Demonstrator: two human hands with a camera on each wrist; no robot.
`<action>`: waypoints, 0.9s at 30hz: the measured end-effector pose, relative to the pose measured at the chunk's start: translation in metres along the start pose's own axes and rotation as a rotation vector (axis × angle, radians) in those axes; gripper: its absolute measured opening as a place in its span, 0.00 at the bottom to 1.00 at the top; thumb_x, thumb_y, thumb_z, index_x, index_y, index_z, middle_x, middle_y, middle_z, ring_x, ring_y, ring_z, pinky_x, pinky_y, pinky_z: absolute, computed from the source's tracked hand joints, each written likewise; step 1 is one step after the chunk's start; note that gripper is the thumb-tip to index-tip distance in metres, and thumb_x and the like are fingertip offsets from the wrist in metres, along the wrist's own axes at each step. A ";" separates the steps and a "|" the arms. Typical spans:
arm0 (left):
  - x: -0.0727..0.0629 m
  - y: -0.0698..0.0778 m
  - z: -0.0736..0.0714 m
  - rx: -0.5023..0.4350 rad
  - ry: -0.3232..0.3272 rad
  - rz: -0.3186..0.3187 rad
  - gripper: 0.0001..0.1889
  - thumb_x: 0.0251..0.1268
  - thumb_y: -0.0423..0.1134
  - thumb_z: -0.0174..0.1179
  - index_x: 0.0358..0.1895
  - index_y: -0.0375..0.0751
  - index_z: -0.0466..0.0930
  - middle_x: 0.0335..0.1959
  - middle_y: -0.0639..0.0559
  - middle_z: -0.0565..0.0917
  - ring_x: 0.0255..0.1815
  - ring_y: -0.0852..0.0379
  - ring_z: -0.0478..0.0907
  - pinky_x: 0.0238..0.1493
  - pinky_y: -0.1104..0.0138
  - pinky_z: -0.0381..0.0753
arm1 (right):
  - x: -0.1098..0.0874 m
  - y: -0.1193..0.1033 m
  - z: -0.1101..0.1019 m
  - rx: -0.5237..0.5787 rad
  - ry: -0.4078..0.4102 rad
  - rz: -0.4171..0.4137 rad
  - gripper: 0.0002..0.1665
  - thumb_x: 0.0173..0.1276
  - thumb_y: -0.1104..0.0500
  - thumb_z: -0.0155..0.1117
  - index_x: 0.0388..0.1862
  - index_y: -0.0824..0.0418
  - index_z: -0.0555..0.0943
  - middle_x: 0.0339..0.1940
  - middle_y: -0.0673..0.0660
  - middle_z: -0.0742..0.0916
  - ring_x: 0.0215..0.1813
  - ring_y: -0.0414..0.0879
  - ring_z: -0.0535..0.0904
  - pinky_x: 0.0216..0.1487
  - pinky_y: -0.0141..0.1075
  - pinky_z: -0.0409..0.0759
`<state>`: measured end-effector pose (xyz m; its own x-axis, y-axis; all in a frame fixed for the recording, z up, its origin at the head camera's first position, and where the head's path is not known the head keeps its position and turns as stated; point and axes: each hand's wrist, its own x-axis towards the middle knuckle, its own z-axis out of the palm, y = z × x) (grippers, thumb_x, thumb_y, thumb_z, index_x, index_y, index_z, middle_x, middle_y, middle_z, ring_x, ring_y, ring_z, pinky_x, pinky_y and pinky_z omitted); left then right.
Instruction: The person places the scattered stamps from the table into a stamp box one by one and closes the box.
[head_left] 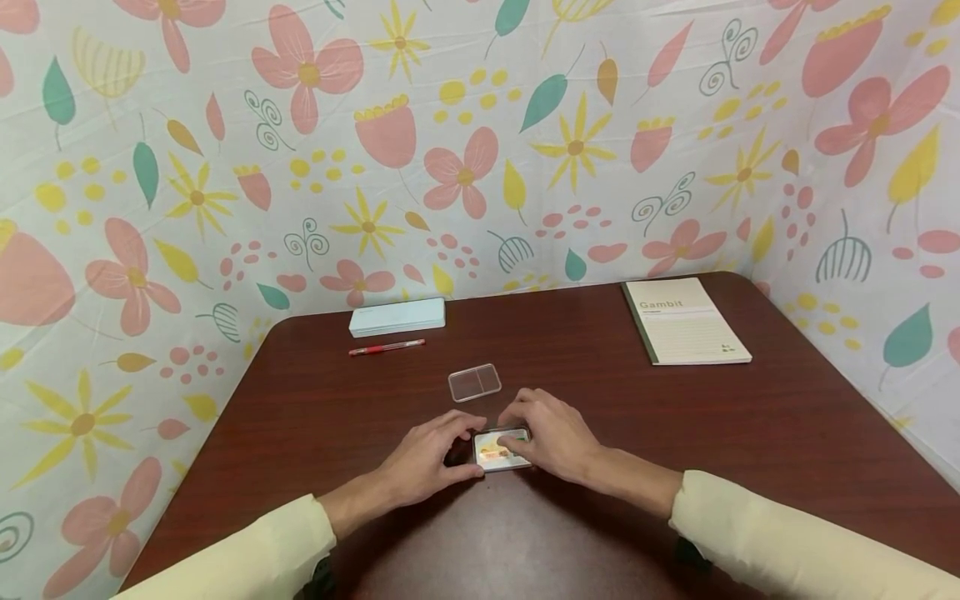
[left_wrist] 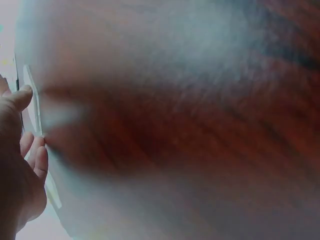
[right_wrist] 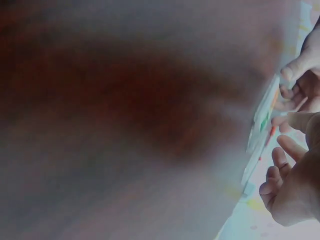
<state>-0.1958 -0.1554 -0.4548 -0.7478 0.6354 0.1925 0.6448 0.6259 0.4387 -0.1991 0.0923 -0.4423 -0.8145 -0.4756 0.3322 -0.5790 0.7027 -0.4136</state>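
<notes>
The person's left hand holds the left end of a small flat case, thumb at the near corner and fingers bent to the far one. The right hand arches over the other end, its thumb lying on the case's face and its fingers curved by the far edge; whether they pinch or only touch, I cannot tell. The case lies near the middle of the worktop, between the 2 hands, and shows 1 bright printed picture in yellow, orange and green. The 2 forearms come in low from either side, in pale yellow sleeves, wrists angled inward.

Just beyond the case is 1 clear, shallow plastic piece with a line across it. Farther back and to the left are 1 red pen and, behind it, 1 closed pale blue box. At the far right lies 1 notebook marked "Gambit". Flower-printed cloth hangs behind.
</notes>
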 end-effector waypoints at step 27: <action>0.034 -0.033 -0.047 0.199 -0.037 -0.079 0.27 0.67 0.45 0.76 0.67 0.42 0.83 0.65 0.47 0.84 0.67 0.47 0.80 0.65 0.46 0.79 | 0.039 0.038 -0.007 0.009 -0.223 0.043 0.49 0.71 0.55 0.77 0.82 0.70 0.64 0.81 0.67 0.70 0.81 0.61 0.66 0.74 0.57 0.71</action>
<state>-0.2496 -0.1757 -0.4219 -0.7930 0.5951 0.1304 0.6061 0.7488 0.2683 -0.2528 0.1037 -0.4390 -0.8260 -0.5510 0.1187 -0.5427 0.7206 -0.4316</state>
